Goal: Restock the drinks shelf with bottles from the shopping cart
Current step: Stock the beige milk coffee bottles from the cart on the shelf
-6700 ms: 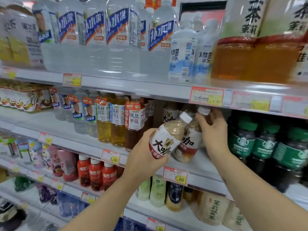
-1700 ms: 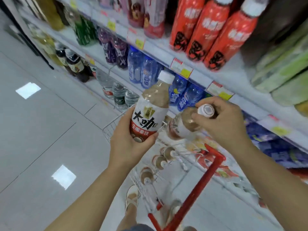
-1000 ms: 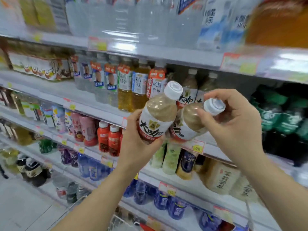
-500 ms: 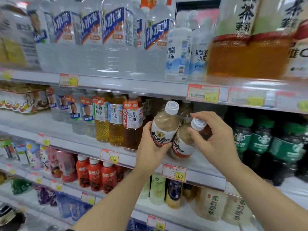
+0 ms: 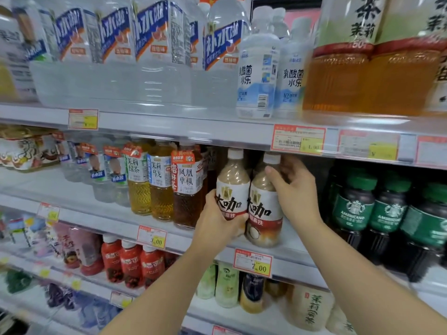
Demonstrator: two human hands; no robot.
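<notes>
Two beige latte bottles with white caps and red-and-white labels stand upright side by side on the middle shelf [image 5: 278, 256]. My left hand [image 5: 219, 223] grips the lower body of the left latte bottle [image 5: 232, 187]. My right hand [image 5: 296, 192] wraps the shoulder of the right latte bottle [image 5: 263, 209] from the right side. More bottles of the same kind show dimly behind them. The shopping cart is out of view.
Amber tea bottles [image 5: 186, 189] stand just left of the latte bottles, green-labelled dark coffee bottles [image 5: 355, 209] just right. The upper shelf edge [image 5: 217, 134] with a price tag hangs close above the caps. Water and large tea bottles fill the top shelf; red bottles stand on the shelf below.
Both hands have pushed the two bottles from tilted in front of the shelf to upright on it, side by side. The view has moved closer to the shelf.
</notes>
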